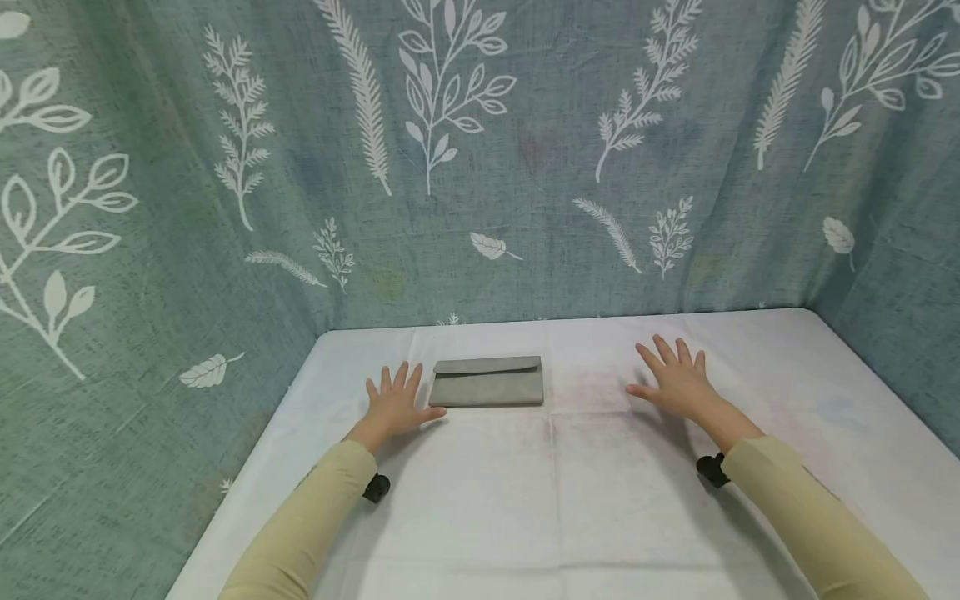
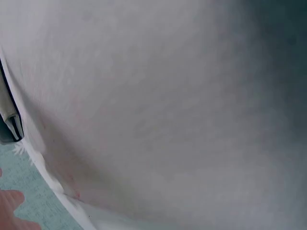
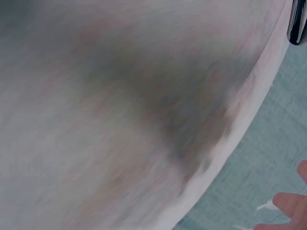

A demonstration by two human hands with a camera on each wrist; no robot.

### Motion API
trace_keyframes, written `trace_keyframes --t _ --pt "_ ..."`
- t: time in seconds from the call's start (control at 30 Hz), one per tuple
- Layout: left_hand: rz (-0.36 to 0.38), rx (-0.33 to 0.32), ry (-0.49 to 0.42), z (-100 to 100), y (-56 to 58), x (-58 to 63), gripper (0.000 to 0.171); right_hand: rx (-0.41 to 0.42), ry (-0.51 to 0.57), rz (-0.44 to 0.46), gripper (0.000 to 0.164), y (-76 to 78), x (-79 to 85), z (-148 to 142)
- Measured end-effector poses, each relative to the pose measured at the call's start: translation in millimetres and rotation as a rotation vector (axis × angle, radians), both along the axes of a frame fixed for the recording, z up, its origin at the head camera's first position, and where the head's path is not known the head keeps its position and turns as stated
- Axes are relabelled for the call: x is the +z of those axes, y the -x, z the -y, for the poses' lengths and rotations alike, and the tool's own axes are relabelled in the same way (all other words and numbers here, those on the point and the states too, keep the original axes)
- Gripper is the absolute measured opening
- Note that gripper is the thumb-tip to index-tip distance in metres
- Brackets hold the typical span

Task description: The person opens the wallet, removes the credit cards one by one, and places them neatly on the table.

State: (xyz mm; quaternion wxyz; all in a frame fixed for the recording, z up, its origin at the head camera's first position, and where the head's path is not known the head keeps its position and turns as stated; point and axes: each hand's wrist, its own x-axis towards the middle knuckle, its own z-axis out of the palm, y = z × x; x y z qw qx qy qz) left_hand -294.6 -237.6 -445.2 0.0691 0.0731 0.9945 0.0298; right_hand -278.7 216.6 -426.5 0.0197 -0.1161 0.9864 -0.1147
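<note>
A flat grey pouch (image 1: pixel 487 387) with a fold-over flap along its far side lies on the white-covered table. Just left of it is my left hand (image 1: pixel 394 408), fingers spread and straight, the thumb tip close to the pouch's near left corner. My right hand (image 1: pixel 677 387) is held out well to the right of the pouch, its fingers also spread, holding nothing. In the left wrist view, an end of the pouch (image 2: pixel 10 112) shows at the left edge, above some fingertips (image 2: pixel 12 199). The right wrist view catches a pouch corner (image 3: pixel 297 24) and fingertips (image 3: pixel 288 203).
White cloth with faint pink and blue stains covers the table (image 1: pixel 480 500). A green-grey curtain (image 1: pixel 540 250) with white leaf prints hangs behind the table and along both sides. Small black devices sit at the left wrist (image 1: pixel 377 488) and right wrist (image 1: pixel 712 471).
</note>
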Motion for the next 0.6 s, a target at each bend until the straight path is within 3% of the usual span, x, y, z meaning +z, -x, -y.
trace_keyframes --t 0.23,0.6 --pt "0.038 0.0 -0.015 -0.9 -3.7 0.6 0.097 0.036 0.006 0.006 0.077 3.6 5.6 21.2" --pt "0.066 -0.028 -0.042 -5.2 -0.1 -1.5 0.09 0.099 -0.036 0.012 0.074 18.4 14.1 60.9"
